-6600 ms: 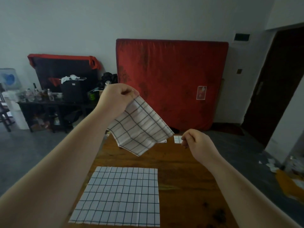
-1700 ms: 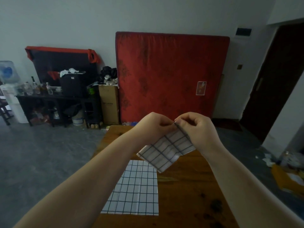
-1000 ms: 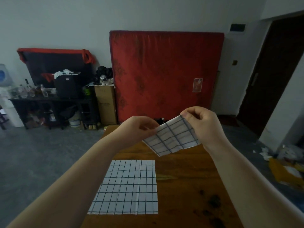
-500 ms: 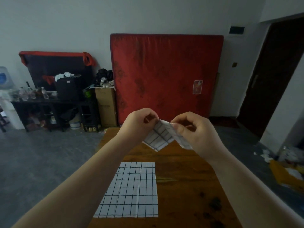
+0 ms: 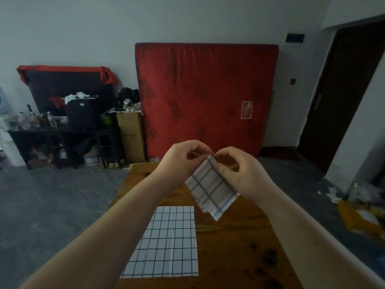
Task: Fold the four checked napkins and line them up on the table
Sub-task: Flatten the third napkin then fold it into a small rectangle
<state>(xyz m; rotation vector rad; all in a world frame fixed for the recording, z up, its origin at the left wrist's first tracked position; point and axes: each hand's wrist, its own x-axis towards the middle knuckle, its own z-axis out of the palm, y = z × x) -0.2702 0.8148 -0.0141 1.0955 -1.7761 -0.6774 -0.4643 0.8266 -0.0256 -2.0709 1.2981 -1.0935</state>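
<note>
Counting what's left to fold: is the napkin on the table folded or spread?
Spread. The napkin lies flat on the table as one wide sheet, far bigger than the folded napkin held aloft.

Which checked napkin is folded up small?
The napkin held in the air, pinched by the left hand and right hand. The other napkin lies spread flat on the table, untouched.
</note>
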